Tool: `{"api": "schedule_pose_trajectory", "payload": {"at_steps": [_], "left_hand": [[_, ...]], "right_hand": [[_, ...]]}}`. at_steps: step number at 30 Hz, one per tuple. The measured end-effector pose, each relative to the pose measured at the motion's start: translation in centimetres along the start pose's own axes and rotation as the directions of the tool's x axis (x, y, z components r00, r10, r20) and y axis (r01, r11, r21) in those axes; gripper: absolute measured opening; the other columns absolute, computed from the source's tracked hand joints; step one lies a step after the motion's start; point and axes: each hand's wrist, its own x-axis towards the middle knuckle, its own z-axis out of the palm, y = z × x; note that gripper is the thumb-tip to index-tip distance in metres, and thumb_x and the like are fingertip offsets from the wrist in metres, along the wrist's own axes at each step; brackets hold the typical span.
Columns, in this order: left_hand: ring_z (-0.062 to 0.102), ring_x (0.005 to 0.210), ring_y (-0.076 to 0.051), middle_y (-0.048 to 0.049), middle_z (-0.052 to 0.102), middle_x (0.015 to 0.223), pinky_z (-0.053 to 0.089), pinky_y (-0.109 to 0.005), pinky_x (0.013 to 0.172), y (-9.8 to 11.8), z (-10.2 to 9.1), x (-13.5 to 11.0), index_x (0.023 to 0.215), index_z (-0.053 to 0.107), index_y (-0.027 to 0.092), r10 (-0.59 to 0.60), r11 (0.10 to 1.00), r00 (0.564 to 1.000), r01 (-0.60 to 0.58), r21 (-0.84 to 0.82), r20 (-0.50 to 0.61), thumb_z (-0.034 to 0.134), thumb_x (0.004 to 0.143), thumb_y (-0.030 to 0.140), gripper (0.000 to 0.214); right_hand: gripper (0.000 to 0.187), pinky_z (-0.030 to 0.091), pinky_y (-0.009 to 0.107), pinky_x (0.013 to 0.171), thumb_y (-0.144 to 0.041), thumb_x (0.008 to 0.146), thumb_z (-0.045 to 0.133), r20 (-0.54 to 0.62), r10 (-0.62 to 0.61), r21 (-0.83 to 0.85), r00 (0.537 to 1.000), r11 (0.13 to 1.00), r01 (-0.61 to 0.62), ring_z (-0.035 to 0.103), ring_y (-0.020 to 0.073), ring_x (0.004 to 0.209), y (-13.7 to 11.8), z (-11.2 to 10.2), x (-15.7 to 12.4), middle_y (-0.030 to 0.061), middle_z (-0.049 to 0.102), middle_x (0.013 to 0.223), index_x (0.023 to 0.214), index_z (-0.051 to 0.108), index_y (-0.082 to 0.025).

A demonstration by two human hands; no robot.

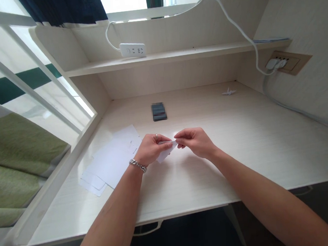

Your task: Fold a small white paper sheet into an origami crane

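Observation:
A small folded piece of white paper [165,150] is held just above the pale wooden desk [241,146], near its middle. My left hand [150,149], with a ring and a metal bracelet at the wrist, is closed around the paper's left side. My right hand [194,142] pinches the paper's upper right edge with fingertips pressed together. Both hands meet over the paper, which is partly hidden by the fingers.
A loose stack of white sheets [111,161] lies left of my hands. A dark phone [158,112] rests further back. A small paper crane [228,91] sits at the back right. A power strip [132,50] lies on the shelf; a wall socket [287,63] with cable is at right.

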Motion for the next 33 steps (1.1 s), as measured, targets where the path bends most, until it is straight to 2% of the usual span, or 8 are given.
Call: {"api": "schedule_pose_trajectory", "payload": {"at_steps": [4, 9, 19, 27, 33], "left_hand": [[0.059, 0.057, -0.015, -0.0055, 0.069, 0.065, 0.042, -0.024, 0.051, -0.02, 0.01, 0.05, 0.08, 0.075, 0.012, 0.014, 0.999, 1.0, -0.014, 0.039, 0.009, 0.075, 0.065, 0.037, 0.029], [0.059, 0.06, -0.015, -0.0052, 0.069, 0.067, 0.04, -0.024, 0.051, -0.18, 0.03, 0.2, 0.078, 0.075, 0.013, 0.046, 0.986, 0.999, -0.049, 0.158, 0.023, 0.074, 0.067, 0.039, 0.028], [0.056, 0.058, -0.013, -0.0046, 0.069, 0.068, 0.041, -0.024, 0.052, -0.45, -0.18, 0.2, 0.084, 0.074, 0.012, 0.023, 0.998, 1.0, -0.024, 0.061, 0.018, 0.074, 0.067, 0.04, 0.032], [0.055, 0.058, -0.014, -0.0046, 0.068, 0.066, 0.039, -0.024, 0.052, -0.8, -0.07, 0.42, 0.079, 0.076, 0.013, 0.016, 0.991, 1.0, -0.016, 0.135, 0.0, 0.074, 0.065, 0.035, 0.027], [0.052, 0.056, -0.013, -0.0023, 0.064, 0.061, 0.038, -0.024, 0.051, -0.78, -0.11, 0.29, 0.073, 0.072, 0.013, -0.021, 1.0, 0.999, 0.021, 0.02, -0.028, 0.074, 0.065, 0.04, 0.028]], "right_hand": [[0.019, 0.052, 0.03, 0.06, -0.032, 0.076, 0.068, 0.002, -0.001, -0.085, 1.0, 0.996, 0.001, 0.065, 0.0164, 0.061, -0.18, 0.1, -0.13, 0.0037, 0.068, 0.069, 0.087, 0.072, -0.017], [0.019, 0.05, 0.029, 0.061, -0.034, 0.077, 0.068, 0.075, 0.016, -0.172, 0.997, 0.985, -0.003, 0.065, 0.0167, 0.064, -0.68, 0.27, -0.42, 0.0047, 0.068, 0.069, 0.083, 0.072, -0.017], [0.019, 0.047, 0.028, 0.057, -0.032, 0.072, 0.073, 0.05, 0.048, -0.035, 0.998, 0.998, -0.047, 0.06, 0.0143, 0.056, -0.02, -0.09, 0.01, 0.0025, 0.065, 0.061, 0.077, 0.07, -0.014], [0.017, 0.047, 0.025, 0.055, -0.031, 0.076, 0.067, 0.108, 0.16, -0.16, 0.981, 0.977, -0.142, 0.061, 0.0141, 0.056, -0.48, 0.02, -0.16, 0.0036, 0.065, 0.06, 0.077, 0.07, -0.014], [0.017, 0.045, 0.024, 0.051, -0.031, 0.074, 0.067, 0.085, 0.168, -0.102, 0.982, 0.982, -0.159, 0.059, 0.0126, 0.052, -0.56, 0.11, -0.05, 0.0033, 0.065, 0.059, 0.071, 0.067, -0.014]]}}
